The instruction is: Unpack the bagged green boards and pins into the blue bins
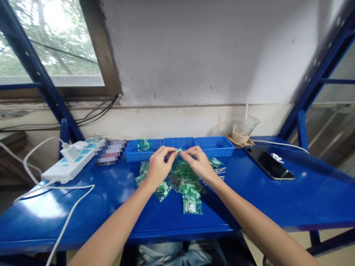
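My left hand [161,164] and my right hand [198,161] meet above the middle of the table, fingertips pinched on a small green-and-white plastic packet [179,150]. Most of that packet is hidden by my fingers. Beneath my hands lies a heap of clear-and-green packets [189,188] with small pieces inside, too fine to make out. Several thin metal pieces [220,171] lie loose beside my right wrist. Just behind my hands stands a blue three-part tray [215,146], and one green packet [143,145] rests in its left compartment.
A white power strip [73,160] with plugs and trailing white cables sits on the left of the blue table [108,203]. To the right are a black phone [269,163], white earphones [276,158] and a plastic cup with a straw [244,128]. Blue metal posts flank the table.
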`<state>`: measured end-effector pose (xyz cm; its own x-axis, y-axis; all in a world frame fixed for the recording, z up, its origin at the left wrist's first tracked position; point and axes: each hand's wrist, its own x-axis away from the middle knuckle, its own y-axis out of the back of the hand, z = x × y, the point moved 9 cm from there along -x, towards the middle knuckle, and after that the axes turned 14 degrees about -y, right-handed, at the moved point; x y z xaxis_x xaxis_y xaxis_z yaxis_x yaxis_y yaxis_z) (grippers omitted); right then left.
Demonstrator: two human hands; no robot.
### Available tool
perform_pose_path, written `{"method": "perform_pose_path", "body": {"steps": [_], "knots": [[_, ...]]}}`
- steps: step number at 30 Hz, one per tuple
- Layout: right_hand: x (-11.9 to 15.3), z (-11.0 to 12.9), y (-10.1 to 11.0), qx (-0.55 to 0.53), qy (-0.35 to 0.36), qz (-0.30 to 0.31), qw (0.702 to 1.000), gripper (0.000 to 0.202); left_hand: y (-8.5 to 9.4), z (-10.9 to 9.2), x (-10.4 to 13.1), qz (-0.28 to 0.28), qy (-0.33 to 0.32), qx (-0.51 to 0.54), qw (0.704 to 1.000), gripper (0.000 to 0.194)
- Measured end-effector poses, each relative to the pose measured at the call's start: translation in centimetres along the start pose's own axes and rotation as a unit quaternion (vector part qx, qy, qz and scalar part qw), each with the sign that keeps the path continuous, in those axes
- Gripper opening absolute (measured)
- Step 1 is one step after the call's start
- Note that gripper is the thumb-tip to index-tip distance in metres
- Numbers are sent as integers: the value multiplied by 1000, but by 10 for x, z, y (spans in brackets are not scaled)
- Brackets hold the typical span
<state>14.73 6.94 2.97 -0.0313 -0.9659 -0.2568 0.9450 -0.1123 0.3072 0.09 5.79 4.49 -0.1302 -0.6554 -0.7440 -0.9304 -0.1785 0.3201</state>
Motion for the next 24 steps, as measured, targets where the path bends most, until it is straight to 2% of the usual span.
{"method": "perform_pose_path", "body": {"steps": [2,4,7,9,11,13,15,17,20,22,24], "knots": [[-5,-13,-1,-75,-82,30,993,39,-6,-19,0,42,-72,-45,996,18],[-7,-22,-5,-141,-144,63,977,43,-15,-30,3,86,-115,-65,988,18],[-8,-25,-2,-164,-149,46,974,36,-25,-28,5,119,-106,-53,986,19],[-7,-16,6,-113,-91,4,989,33,-23,-12,4,98,-36,-9,995,24],[-1,2,9,-21,10,-28,999,30,-20,14,6,61,81,61,993,39],[10,19,3,72,112,-31,991,28,-20,36,13,38,195,141,970,52],[19,29,-6,139,176,-18,974,28,-19,46,17,23,250,194,948,50],[24,31,-12,173,197,-11,965,28,-10,47,12,10,235,192,953,38],[22,29,-13,178,193,-12,965,26,17,45,-2,-29,162,95,982,25],[20,27,-12,168,183,-11,968,24,40,49,-8,-86,132,34,987,24],[19,26,-11,164,178,-10,970,23,57,58,-10,-126,130,17,983,27]]}}
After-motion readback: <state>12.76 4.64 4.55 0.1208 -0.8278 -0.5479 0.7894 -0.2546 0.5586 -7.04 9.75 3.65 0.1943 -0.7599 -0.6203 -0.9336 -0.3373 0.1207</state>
